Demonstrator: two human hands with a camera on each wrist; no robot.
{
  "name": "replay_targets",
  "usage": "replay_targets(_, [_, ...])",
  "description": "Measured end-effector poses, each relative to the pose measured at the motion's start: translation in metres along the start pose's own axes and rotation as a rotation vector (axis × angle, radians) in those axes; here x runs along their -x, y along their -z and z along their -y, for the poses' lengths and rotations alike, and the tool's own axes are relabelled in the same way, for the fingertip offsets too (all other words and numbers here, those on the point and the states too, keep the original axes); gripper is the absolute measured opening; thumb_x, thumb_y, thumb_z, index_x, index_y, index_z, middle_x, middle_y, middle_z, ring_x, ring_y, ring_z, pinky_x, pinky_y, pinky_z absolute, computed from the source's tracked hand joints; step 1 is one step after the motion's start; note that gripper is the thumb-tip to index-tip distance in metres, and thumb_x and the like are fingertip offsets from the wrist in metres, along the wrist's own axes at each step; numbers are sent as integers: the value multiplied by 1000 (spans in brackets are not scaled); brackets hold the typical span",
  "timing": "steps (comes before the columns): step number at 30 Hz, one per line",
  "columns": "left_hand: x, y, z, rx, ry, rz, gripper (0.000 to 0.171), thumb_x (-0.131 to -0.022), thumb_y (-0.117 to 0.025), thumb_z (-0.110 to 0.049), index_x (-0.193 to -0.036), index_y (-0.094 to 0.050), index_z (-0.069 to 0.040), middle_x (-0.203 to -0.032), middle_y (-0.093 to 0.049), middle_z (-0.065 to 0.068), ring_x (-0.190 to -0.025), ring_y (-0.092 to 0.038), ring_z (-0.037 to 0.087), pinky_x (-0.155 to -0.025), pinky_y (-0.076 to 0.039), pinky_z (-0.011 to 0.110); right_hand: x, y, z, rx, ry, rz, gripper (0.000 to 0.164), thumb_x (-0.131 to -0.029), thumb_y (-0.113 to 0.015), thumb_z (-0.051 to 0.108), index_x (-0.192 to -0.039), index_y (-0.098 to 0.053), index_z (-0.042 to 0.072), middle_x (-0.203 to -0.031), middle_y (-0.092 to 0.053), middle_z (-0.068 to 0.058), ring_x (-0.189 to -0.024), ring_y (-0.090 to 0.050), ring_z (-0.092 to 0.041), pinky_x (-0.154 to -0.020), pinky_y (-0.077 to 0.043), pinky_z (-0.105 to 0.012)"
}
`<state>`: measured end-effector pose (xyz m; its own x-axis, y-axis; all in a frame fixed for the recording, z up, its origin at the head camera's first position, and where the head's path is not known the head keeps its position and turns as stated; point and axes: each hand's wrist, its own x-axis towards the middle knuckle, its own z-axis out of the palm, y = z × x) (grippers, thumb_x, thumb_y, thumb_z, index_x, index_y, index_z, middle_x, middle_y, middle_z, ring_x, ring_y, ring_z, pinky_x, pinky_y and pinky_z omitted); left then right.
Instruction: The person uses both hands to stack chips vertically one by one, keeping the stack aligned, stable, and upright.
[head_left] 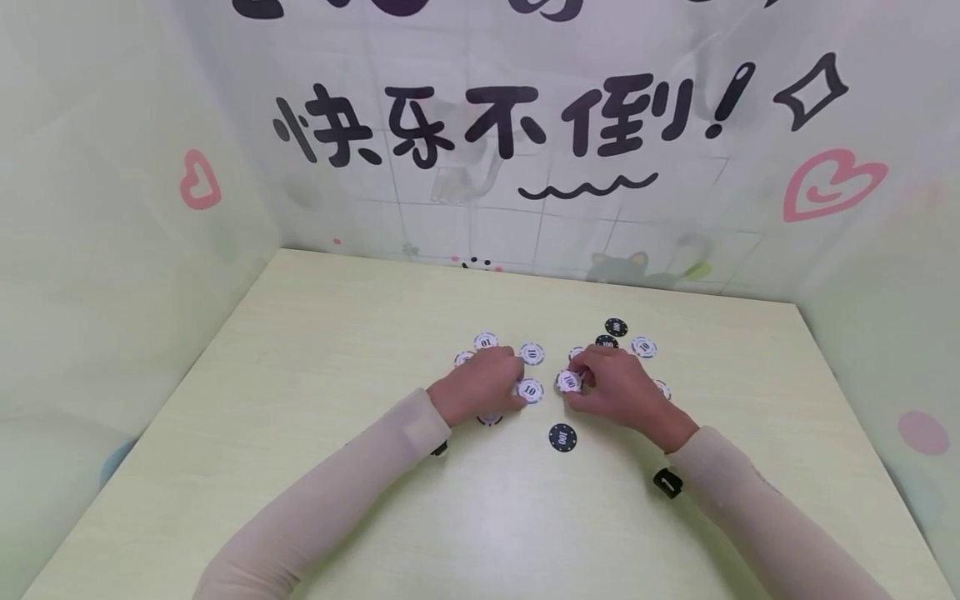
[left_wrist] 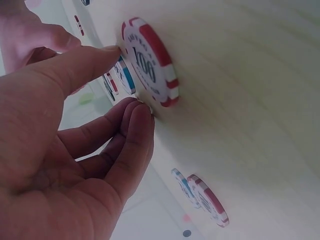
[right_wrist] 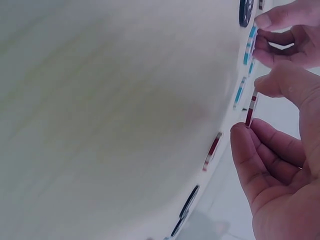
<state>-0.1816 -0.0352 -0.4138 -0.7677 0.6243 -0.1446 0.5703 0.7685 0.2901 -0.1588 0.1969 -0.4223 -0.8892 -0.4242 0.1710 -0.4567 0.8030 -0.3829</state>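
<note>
The head camera looks from above, forward and down, and it is the farthest of the three: it takes in the counter (head_left: 450, 533), the printed wall (head_left: 465, 50) behind it and both forearms (head_left: 330, 500), which enter from the lower edge. The left wrist camera is very near to the left grip (head_left: 483, 383), which fills the left side of its view, and the counter appears tilted there. The right wrist camera looks low along the counter, so the chips (right_wrist: 212, 151) are seen almost edge-on, with the right grip (head_left: 626, 383) near at the right border. All three views share both grips.
</note>
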Motion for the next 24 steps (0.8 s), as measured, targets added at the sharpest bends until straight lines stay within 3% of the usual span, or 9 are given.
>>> replay_targets(12, [1, 1, 3, -18, 14, 11, 27, -85, -76, -34, -93, -69, -9, -80, -55, 0, -71, -49, 14, -60, -41, 25, -15, -14, 15, -23, 77, 34, 26, -77, -79, 31, -95, -72, 14, -86, -63, 7, -75, -56, -9, -70, -49, -27])
replay_targets(24, [3, 1, 5, -1, 15, 12, 27, -84, -77, -32, -96, -70, -9, -79, -56, -2, -70, -51, 14, -59, -42, 24, -24, -23, 26, 33, 102, 74, 24, -79, -76, 31, -97, -72, 15, -92, -66, 7, -86, -60, -12, -81, -51, -32])
